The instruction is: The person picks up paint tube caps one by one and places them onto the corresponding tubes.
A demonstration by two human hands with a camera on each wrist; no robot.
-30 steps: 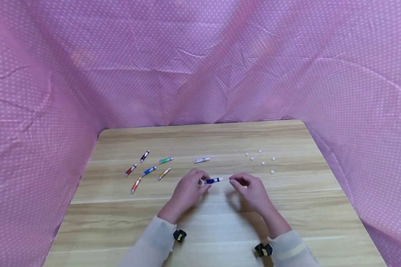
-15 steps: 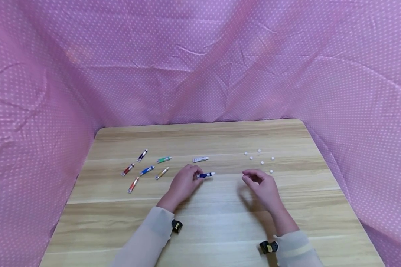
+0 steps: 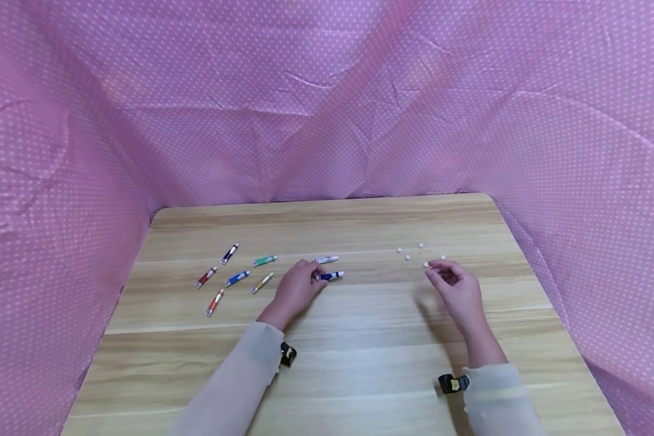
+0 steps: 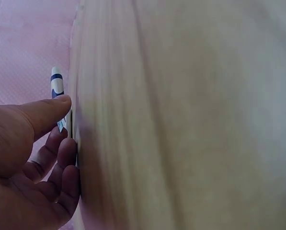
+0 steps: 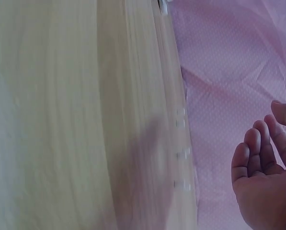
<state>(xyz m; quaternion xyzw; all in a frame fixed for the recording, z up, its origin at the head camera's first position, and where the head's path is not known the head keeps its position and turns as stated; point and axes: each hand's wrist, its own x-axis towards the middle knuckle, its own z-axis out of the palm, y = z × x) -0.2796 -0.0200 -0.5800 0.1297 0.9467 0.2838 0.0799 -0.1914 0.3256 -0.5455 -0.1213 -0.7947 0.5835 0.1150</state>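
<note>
My left hand [image 3: 296, 287] pinches a dark blue paint tube [image 3: 333, 275] between thumb and fingers, just in front of a white paint tube [image 3: 329, 259]. In the left wrist view the pale tip of the held tube [image 4: 57, 84] points away past the thumb. Over on the right, my right hand [image 3: 460, 295] hovers with loosely bent fingers by the small white caps [image 3: 407, 258]. Its fingertips come close to one cap [image 3: 426, 264], and I see nothing held in them. The right wrist view shows those fingers [image 5: 253, 143] curved, with several caps [image 5: 182, 154] on the table beyond.
Several paint tubes lie at the left: purple [image 3: 229, 254], dark red [image 3: 206, 277], orange-red [image 3: 215, 302], blue [image 3: 237, 278], green [image 3: 265, 260] and yellow [image 3: 262, 283]. Pink dotted cloth [image 3: 327, 151] hangs round the back and sides of the wooden table [image 3: 360, 375].
My right hand has moved right, away from the dark blue tube to the caps. My left hand, still gripping that tube, has shifted left and farther back. One cap is now hidden behind the right hand.
</note>
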